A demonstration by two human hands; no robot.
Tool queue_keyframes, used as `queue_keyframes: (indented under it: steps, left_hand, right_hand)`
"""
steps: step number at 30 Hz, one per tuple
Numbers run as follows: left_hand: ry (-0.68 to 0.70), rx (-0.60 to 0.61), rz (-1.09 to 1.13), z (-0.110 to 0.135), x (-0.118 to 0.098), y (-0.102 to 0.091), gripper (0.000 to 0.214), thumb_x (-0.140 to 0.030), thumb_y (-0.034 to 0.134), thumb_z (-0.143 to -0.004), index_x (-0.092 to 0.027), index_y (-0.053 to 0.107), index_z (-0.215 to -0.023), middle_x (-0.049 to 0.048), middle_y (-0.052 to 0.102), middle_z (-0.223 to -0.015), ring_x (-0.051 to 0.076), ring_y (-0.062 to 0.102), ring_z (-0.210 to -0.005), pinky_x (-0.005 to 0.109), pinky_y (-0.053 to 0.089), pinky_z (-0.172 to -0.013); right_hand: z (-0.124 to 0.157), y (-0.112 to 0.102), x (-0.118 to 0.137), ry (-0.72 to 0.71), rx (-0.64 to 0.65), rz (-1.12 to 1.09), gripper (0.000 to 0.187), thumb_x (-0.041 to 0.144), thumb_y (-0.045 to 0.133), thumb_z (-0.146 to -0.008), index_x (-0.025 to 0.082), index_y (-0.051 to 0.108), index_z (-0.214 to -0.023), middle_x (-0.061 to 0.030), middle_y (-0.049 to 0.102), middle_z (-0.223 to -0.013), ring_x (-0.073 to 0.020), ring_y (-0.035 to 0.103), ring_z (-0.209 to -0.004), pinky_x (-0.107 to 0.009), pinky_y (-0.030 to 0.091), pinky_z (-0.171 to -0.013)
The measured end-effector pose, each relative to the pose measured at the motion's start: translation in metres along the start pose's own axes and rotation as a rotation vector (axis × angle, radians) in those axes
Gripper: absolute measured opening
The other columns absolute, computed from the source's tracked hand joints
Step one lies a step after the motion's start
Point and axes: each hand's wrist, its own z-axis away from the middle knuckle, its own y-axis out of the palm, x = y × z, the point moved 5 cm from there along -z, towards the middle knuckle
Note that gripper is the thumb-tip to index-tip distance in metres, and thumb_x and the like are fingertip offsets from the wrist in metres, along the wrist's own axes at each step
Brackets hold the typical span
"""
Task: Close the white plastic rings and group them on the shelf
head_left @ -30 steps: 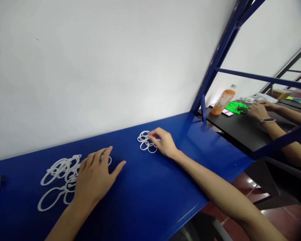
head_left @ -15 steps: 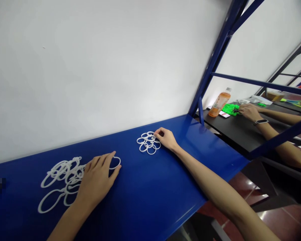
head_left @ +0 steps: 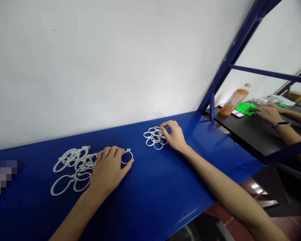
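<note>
Several white rings, each with a small knob or clasp, form a flower-like cluster (head_left: 158, 144) on the blue table (head_left: 145, 190). At the right edge of that cluster is my right hand (head_left: 175, 136), thumb and forefinger closed together on a ring there; its far part is hidden by the fingertips. My left hand (head_left: 109, 170) lies palm down with fingers apart, over the right side of a loose pile of white rings (head_left: 61, 184). A single white ring (head_left: 132, 155) shows between its forefinger and thumb. The palm hides part of the pile.
A white wall (head_left: 90, 67) runs along the table's back edge. A blue metal frame (head_left: 230, 57) rises at the right. Beyond it, another person's hands (head_left: 269, 113) work over green pieces (head_left: 245, 108) on a black table, near an orange drink bottle (head_left: 234, 102).
The view has shifted, so everything sits a little differently in it. My left hand has kept its place by the single ring, whose clasp now shows. My right hand stays at the cluster's edge.
</note>
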Motion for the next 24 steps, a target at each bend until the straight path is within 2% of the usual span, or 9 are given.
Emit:
queue_keyframes:
  steps: [2,4,7,10,13,16,19,21,24]
  left_hand:
    - [0.134,-0.095,0.090,0.001,-0.011,-0.006,0.033,-0.044,0.059,-0.090,-0.017,0.065,-0.109,0.0094,0.069,-0.106,0.029,0.059,-0.103,0.044,0.045,-0.092]
    - [0.254,-0.184,0.169,0.005,-0.022,-0.013,0.033,-0.040,0.062,-0.090,-0.018,0.062,-0.115,0.0083,0.069,-0.108,0.026,0.059,-0.103,0.041,0.046,-0.092]
    - [0.353,-0.286,0.224,0.010,-0.033,-0.020,0.034,-0.036,0.064,-0.091,-0.016,0.058,-0.118,0.0082,0.069,-0.106,0.024,0.060,-0.101,0.037,0.047,-0.093]
    - [0.388,-0.358,0.211,0.012,-0.038,-0.026,0.033,-0.032,0.066,-0.090,-0.016,0.057,-0.118,0.0088,0.070,-0.104,0.023,0.062,-0.098,0.037,0.048,-0.091]
    - [0.338,-0.450,0.142,0.011,-0.036,-0.033,0.033,-0.031,0.070,-0.087,-0.014,0.058,-0.113,0.0091,0.070,-0.097,0.024,0.064,-0.091,0.038,0.048,-0.086]
    - [0.285,-0.516,0.080,0.011,-0.033,-0.039,0.033,-0.035,0.073,-0.084,-0.015,0.060,-0.106,0.0074,0.071,-0.089,0.024,0.064,-0.084,0.040,0.047,-0.082]
    - [0.240,-0.470,0.215,0.009,-0.030,-0.040,0.024,-0.040,0.068,-0.088,-0.019,0.061,-0.097,0.0037,0.070,-0.084,0.022,0.064,-0.080,0.037,0.047,-0.080]
    - [0.140,-0.347,0.413,0.005,-0.025,-0.036,0.020,-0.040,0.059,-0.094,-0.022,0.061,-0.088,0.0006,0.069,-0.080,0.018,0.064,-0.077,0.032,0.047,-0.076]
    - [-0.083,-0.111,0.665,0.001,-0.018,-0.022,0.029,-0.045,0.053,-0.095,-0.023,0.061,-0.078,-0.0029,0.066,-0.073,0.015,0.061,-0.067,0.027,0.046,-0.068]
  right_hand:
    - [0.010,0.005,0.030,-0.161,0.121,-0.071,0.010,0.027,0.058,-0.096,0.020,0.065,-0.098,-0.0054,0.070,-0.099,-0.0199,0.060,-0.095,-0.037,0.047,-0.092]
    - [0.024,0.015,0.057,-0.259,0.327,-0.210,0.014,0.030,0.063,-0.095,0.021,0.064,-0.105,-0.0050,0.070,-0.104,-0.0181,0.063,-0.095,-0.034,0.050,-0.090]
    - [0.043,0.029,0.076,-0.211,0.530,-0.393,0.021,0.033,0.069,-0.092,0.020,0.063,-0.107,-0.0027,0.069,-0.094,-0.0148,0.065,-0.082,-0.029,0.053,-0.077]
    - [0.049,0.034,0.075,-0.082,0.515,-0.536,0.021,0.033,0.071,-0.091,0.019,0.061,-0.104,-0.0008,0.068,-0.087,-0.0135,0.066,-0.076,-0.027,0.054,-0.072]
    - [0.050,0.038,0.071,0.065,0.487,-0.653,0.027,0.032,0.073,-0.088,0.019,0.058,-0.106,-0.0008,0.068,-0.087,-0.0137,0.066,-0.077,-0.027,0.054,-0.072]
    - [0.056,0.042,0.074,0.163,0.509,-0.671,0.020,0.034,0.070,-0.090,0.019,0.059,-0.097,0.0004,0.068,-0.080,-0.0130,0.065,-0.072,-0.026,0.053,-0.069]
    - [0.060,0.040,0.080,0.142,0.443,-0.580,0.013,0.031,0.062,-0.095,0.019,0.059,-0.093,0.0010,0.066,-0.077,-0.0117,0.063,-0.067,-0.024,0.050,-0.065]
    - [0.061,0.036,0.083,0.063,0.381,-0.486,0.008,0.026,0.059,-0.095,0.019,0.059,-0.094,0.0010,0.065,-0.077,-0.0114,0.061,-0.067,-0.024,0.050,-0.065]
    - [0.061,0.034,0.086,-0.102,0.380,-0.365,0.006,0.020,0.055,-0.094,0.019,0.059,-0.098,0.0007,0.063,-0.078,-0.0115,0.059,-0.067,-0.023,0.048,-0.065]
